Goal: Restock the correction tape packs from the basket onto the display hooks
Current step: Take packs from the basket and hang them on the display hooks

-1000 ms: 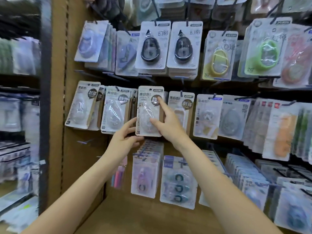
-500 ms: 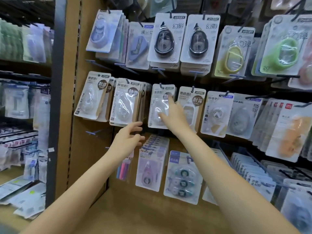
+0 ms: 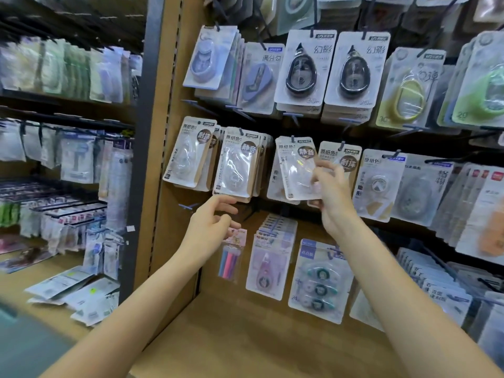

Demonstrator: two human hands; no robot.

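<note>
My right hand [image 3: 331, 193] has its fingers loosely spread against the right edge of the correction tape pack [image 3: 297, 170], which hangs a little tilted on its hook [image 3: 292, 138] in the middle row, in front of another pack. I cannot tell whether the fingers actually pinch the card or only touch it (the frame is smeared there). My left hand [image 3: 210, 227] hovers below the neighbouring stack [image 3: 237, 163], fingers gently curled, holding nothing.

To finish this well, I would nudge the pack's lower edge until it hangs square, then push it back along the hook so it sits flush with the one behind.

The basket is out of view, so I cannot judge how many packs remain. The hook's shaft is hidden behind the card, and the small print on the packs is unreadable.
</note>
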